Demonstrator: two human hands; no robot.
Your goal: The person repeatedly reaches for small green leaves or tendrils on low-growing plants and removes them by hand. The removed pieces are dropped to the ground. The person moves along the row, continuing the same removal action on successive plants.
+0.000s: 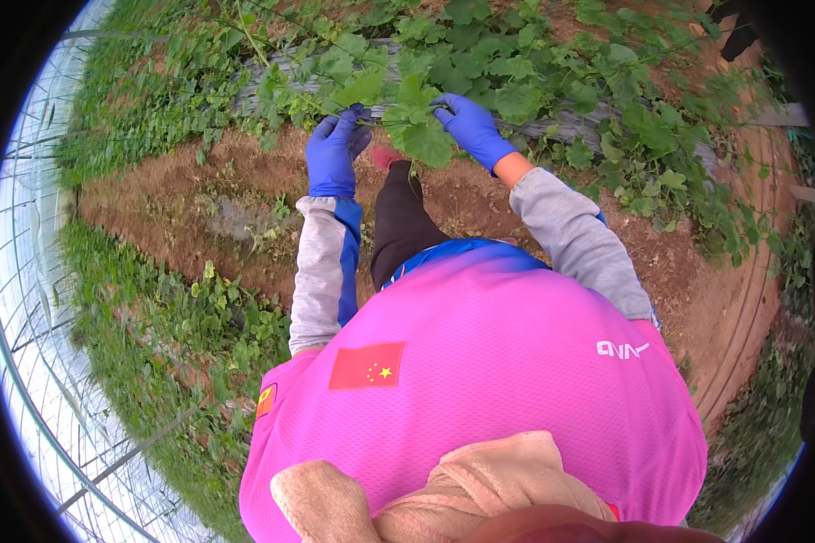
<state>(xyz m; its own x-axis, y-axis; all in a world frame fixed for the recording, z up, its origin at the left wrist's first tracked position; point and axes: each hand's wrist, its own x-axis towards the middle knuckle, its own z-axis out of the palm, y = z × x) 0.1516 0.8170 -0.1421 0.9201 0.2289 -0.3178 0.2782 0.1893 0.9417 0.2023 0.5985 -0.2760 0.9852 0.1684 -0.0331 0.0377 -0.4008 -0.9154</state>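
Both my hands wear blue gloves and reach out over a row of leafy green vines. Between the fingertips of my left hand (333, 153) is the thin stem of a vine shoot (426, 139), which runs on toward the right. My right hand (472, 129) has its thumb and forefinger drawn together at the right side of this shoot's leaves. The leaves partly cover what those fingertips pinch. Broad lobed leaves of the shoot hang between the two hands, above the soil path.
Grey plastic mulch film (570, 129) shows beneath the vine row (475, 54). My dark trouser leg (404, 210) and red shoe (386, 156) are on the brown soil path (244, 176). Another plant row (204, 319) grows at left, beside the greenhouse wall (27, 298).
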